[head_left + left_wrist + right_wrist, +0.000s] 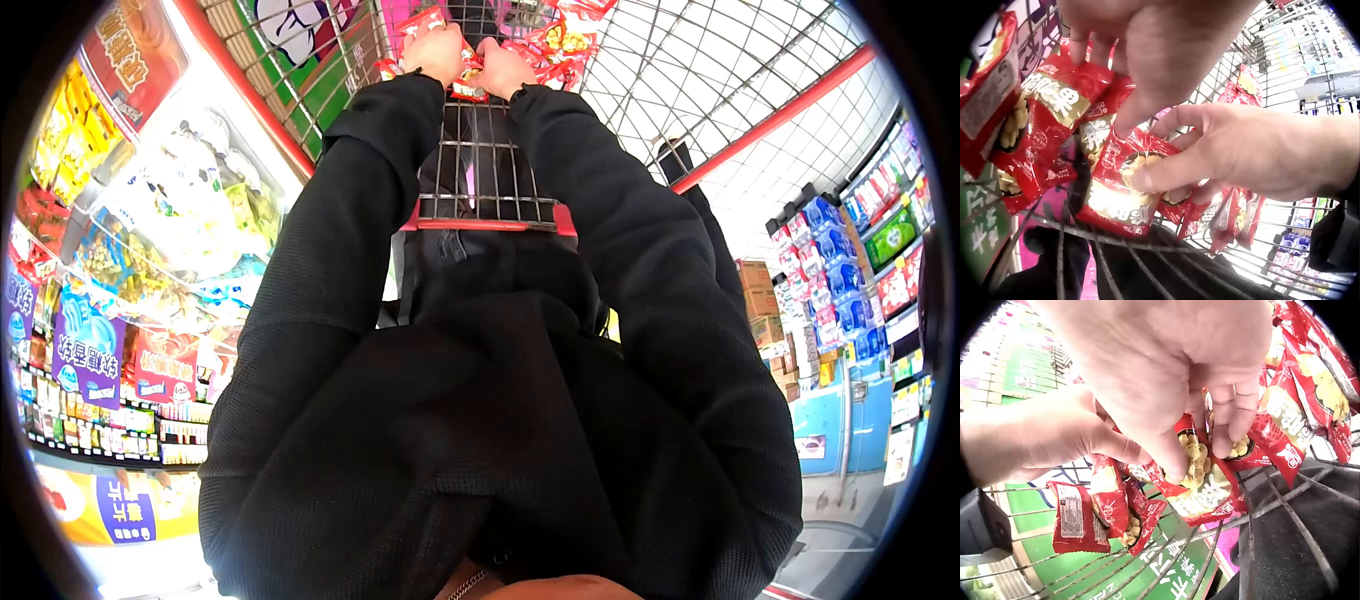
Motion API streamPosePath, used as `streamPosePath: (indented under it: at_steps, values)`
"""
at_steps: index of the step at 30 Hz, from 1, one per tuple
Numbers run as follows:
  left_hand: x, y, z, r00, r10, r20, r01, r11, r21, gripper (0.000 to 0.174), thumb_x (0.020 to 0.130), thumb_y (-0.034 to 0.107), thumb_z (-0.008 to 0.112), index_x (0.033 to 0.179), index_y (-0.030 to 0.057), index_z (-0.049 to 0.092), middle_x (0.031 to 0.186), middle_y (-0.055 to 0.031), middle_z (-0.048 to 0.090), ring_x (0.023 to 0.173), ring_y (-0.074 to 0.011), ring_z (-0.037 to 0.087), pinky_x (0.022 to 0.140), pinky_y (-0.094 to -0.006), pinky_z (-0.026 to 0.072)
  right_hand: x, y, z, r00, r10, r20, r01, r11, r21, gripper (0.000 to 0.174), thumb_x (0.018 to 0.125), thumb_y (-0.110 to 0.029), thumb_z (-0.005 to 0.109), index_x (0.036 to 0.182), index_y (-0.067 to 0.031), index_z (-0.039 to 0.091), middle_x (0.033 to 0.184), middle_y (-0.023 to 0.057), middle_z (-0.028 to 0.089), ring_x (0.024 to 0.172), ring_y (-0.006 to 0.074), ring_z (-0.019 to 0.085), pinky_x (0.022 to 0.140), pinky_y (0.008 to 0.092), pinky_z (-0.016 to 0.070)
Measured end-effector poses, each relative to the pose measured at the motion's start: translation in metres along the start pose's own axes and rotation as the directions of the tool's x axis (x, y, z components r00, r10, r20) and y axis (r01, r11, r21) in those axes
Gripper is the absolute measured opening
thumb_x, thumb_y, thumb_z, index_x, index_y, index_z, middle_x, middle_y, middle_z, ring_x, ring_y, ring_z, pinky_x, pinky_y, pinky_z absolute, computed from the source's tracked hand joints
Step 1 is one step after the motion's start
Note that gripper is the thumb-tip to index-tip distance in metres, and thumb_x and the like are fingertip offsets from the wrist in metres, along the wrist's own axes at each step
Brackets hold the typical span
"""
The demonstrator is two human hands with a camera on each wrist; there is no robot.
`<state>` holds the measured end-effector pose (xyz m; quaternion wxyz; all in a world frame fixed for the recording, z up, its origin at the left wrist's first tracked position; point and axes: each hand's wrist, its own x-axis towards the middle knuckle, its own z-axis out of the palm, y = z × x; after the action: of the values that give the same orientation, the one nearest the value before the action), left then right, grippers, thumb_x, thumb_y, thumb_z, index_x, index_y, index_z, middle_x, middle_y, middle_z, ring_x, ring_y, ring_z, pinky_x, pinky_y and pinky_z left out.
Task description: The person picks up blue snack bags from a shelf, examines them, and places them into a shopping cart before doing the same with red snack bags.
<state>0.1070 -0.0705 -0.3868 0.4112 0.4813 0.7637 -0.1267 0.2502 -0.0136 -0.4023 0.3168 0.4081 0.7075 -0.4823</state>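
Both hands work among small red snack packets, printed with golden crisp pieces, in a wire shopping cart. My right hand (1166, 369) pinches one snack packet (1124, 187) between thumb and fingers, its thumb lying across the printed front in the left wrist view. Close beside it, my left hand (1154, 50) grips at the top of another snack packet (1054, 100) with bent fingers; its thumb points down toward the right hand's packet. In the head view, the left hand (435, 52) and right hand (505, 70) are nearly side by side, wrists covered by black sleeves.
More red packets (565, 40) lie along the cart's wire mesh to the right. A red bar (490, 222) edges the cart near the body. Bagged goods (200, 200) fill a display on the left, and stocked shelves (835, 270) stand on the right. A green printed panel (1035, 519) shows behind the wires.
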Motion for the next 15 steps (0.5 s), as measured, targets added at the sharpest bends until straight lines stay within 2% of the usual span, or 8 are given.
streamPosePath:
  at_steps: [2,5,6,9,10,12,14,15]
  values:
    - [-0.002,0.000,0.004,0.998,0.000,0.067,0.000,1.000,0.003,0.036,0.081,0.023,0.073,0.116,0.0147,0.068,0.108,-0.0113,0.075,0.115,-0.0351,0.065,0.099,-0.0559,0.0429,-0.003,-0.003,-0.001,0.999,0.036,0.009,-0.036,0.999,0.009,0.071,0.073,-0.033,0.087,0.129,-0.0055,0.053,0.111,0.0215,0.071,0.107,0.0396,0.067,0.090,0.0468,0.0529]
    - [0.001,0.000,0.009,0.995,0.030,0.095,-0.028,0.999,-0.027,0.031,0.079,0.028,0.076,0.108,0.0166,0.071,0.107,-0.0097,0.075,0.114,-0.0339,0.066,0.099,-0.0631,0.0385,0.001,0.012,0.003,0.999,-0.043,0.011,0.043,0.999,0.003,0.070,0.072,-0.031,0.088,0.128,-0.0066,0.054,0.111,0.0212,0.071,0.106,0.0386,0.068,0.089,0.0465,0.0530]
    - [0.000,0.002,0.006,0.993,0.046,0.105,-0.041,0.998,-0.046,0.031,0.079,0.027,0.076,0.108,0.0172,0.070,0.106,-0.0094,0.075,0.113,-0.0334,0.066,0.098,-0.0655,0.0372,0.000,0.018,0.002,0.997,-0.074,-0.018,0.074,0.997,0.016,0.062,0.073,-0.028,0.088,0.123,-0.0060,0.059,0.106,0.0190,0.073,0.101,0.0353,0.070,0.087,0.0438,0.0539]
    - [0.000,0.008,-0.001,0.985,0.089,0.145,-0.076,0.993,-0.093,0.029,0.080,0.022,0.075,0.108,0.0184,0.068,0.105,-0.0084,0.075,0.109,-0.0324,0.068,0.097,-0.0710,0.0337,0.005,0.044,-0.011,0.983,-0.171,0.060,0.163,0.980,0.118,0.051,0.074,-0.028,0.087,0.115,-0.0040,0.067,0.101,0.0167,0.074,0.097,0.0317,0.072,0.087,0.0407,0.0546]
    - [0.001,0.008,0.002,0.981,0.097,0.166,-0.080,0.991,-0.108,0.029,0.080,0.020,0.075,0.108,0.0184,0.067,0.104,-0.0081,0.075,0.107,-0.0322,0.069,0.096,-0.0719,0.0329,0.008,0.049,-0.015,0.987,-0.123,0.101,0.111,0.987,0.117,0.045,0.072,-0.032,0.084,0.111,-0.0114,0.076,0.108,0.0103,0.075,0.101,0.0296,0.072,0.091,0.0395,0.0552]
    - [0.003,0.012,0.004,0.973,0.101,0.206,-0.076,0.989,-0.124,0.028,0.082,0.015,0.072,0.109,0.0177,0.064,0.104,-0.0068,0.075,0.105,-0.0317,0.070,0.096,-0.0746,0.0300,0.007,0.057,-0.023,0.994,-0.053,0.095,0.048,0.997,0.052,0.046,0.072,-0.033,0.084,0.113,-0.0134,0.076,0.109,0.0104,0.075,0.102,0.0298,0.071,0.092,0.0397,0.0551]
    - [0.000,0.010,0.003,0.984,0.081,0.159,-0.052,0.983,-0.175,0.029,0.082,0.015,0.072,0.109,0.0175,0.064,0.103,-0.0077,0.075,0.105,-0.0327,0.070,0.098,-0.0718,0.0318,0.005,0.058,-0.029,0.999,-0.017,0.040,0.017,1.000,-0.004,0.043,0.073,-0.031,0.081,0.113,-0.0153,0.076,0.109,0.0114,0.075,0.103,0.0299,0.071,0.092,0.0400,0.0548]
    - [-0.002,0.009,0.005,0.988,0.071,0.138,-0.042,0.978,-0.202,0.029,0.082,0.015,0.072,0.109,0.0174,0.064,0.103,-0.0082,0.075,0.105,-0.0331,0.070,0.098,-0.0704,0.0327,0.004,0.056,-0.032,0.997,-0.001,0.072,0.000,1.000,0.011,0.043,0.076,-0.028,0.080,0.115,-0.0117,0.075,0.103,0.0102,0.075,0.097,0.0246,0.071,0.086,0.0365,0.0552]
